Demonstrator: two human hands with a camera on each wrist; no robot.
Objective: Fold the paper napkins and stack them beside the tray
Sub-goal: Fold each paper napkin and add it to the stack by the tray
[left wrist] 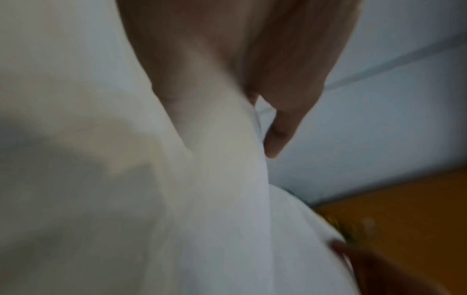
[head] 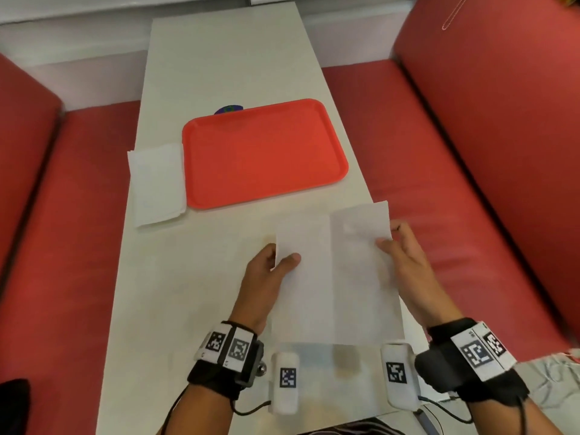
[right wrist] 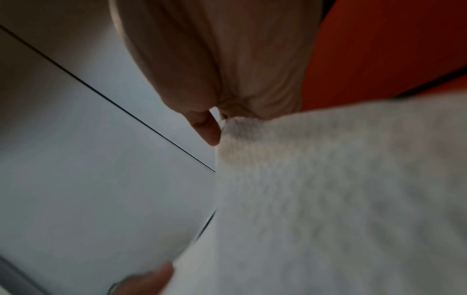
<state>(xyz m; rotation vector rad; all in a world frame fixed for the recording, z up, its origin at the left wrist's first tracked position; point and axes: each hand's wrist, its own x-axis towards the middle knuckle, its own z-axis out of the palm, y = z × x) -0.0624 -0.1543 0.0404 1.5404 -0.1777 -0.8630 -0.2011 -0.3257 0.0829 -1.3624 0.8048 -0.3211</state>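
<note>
I hold an unfolded white paper napkin (head: 335,271) above the near part of the table, a crease running down its middle. My left hand (head: 276,259) pinches its left edge between thumb and fingers; the left wrist view shows the napkin (left wrist: 222,199) caught under the thumb (left wrist: 278,129). My right hand (head: 392,243) pinches the right edge, and the napkin (right wrist: 328,199) fills the right wrist view. An orange tray (head: 201,133) lies farther along the table. A stack of folded napkins (head: 157,183) lies right beside the tray's left edge.
The white table (head: 219,58) is long and narrow, with red bench seats (head: 78,215) on both sides. A small dark blue-green object (head: 229,108) peeks out behind the tray's far edge. The folded stack overhangs the table's left edge slightly.
</note>
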